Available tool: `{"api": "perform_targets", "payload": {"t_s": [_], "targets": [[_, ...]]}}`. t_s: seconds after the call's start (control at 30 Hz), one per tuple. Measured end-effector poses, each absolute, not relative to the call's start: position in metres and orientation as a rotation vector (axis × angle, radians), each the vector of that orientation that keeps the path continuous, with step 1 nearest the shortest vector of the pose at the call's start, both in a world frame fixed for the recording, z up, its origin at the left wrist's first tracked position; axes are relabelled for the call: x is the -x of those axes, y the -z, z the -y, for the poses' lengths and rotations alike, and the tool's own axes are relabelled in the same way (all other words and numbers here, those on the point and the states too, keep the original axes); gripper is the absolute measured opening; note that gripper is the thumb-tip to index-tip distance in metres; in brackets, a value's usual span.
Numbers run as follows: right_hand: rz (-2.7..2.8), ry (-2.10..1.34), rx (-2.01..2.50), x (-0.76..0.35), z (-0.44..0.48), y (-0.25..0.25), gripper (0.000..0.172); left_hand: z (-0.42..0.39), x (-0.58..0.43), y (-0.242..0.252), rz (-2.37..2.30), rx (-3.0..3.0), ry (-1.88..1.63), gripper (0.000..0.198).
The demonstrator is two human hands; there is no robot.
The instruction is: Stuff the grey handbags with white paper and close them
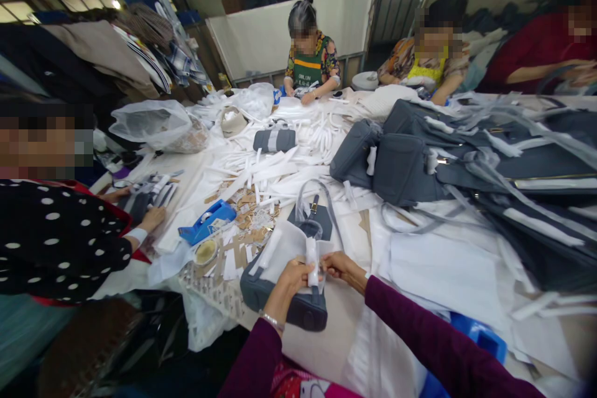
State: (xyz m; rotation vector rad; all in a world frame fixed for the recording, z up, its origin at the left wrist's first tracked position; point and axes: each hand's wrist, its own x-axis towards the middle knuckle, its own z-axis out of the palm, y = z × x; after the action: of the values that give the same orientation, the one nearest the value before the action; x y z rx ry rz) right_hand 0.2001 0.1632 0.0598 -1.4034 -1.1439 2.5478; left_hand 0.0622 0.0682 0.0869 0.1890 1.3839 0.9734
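A dark blue-grey handbag (284,308) lies in front of me at the table's near edge, with its strap (326,189) looped up behind it. White foam wrap (312,264) covers part of the strap over the bag. From the left, my left hand (295,275) pinches this wrap between thumb and fingers. My right hand (342,266) has its fingers closed at the wrap's right edge. The small details between the fingertips are hard to make out. A white sheet (284,245) lies over the bag's upper side.
A blue tape dispenser (208,222) and scattered paper tags (242,255) lie left of the bag. White foam strips (280,168) fill the middle. Several dark bags (401,168) are piled at right. Co-workers sit at left and across the table.
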Motion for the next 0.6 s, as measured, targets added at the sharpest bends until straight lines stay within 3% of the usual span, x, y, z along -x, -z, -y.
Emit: {"api": "perform_targets", "payload": {"t_s": [0.1,0.27,0.43,0.6], "targets": [[1.258,-2.370,1.393,-0.205,-0.163,-0.065,0.008,-0.068,-0.062,-0.087,-1.389,-0.201,-0.992,0.051],[1.602,-2.053,1.047,-0.222,-0.156,-0.064,0.040,-0.067,-0.062,-0.086,-1.398,-0.192,-1.002,0.049],[1.981,-1.686,0.870,-0.229,-0.163,-0.066,0.015,-0.066,-0.061,-0.087,-1.401,-0.159,-0.990,0.047],[2.351,-1.193,0.516,-0.208,-0.178,-0.089,0.020,-0.066,-0.061,-0.086,-1.388,-0.127,-0.995,0.044]]}}
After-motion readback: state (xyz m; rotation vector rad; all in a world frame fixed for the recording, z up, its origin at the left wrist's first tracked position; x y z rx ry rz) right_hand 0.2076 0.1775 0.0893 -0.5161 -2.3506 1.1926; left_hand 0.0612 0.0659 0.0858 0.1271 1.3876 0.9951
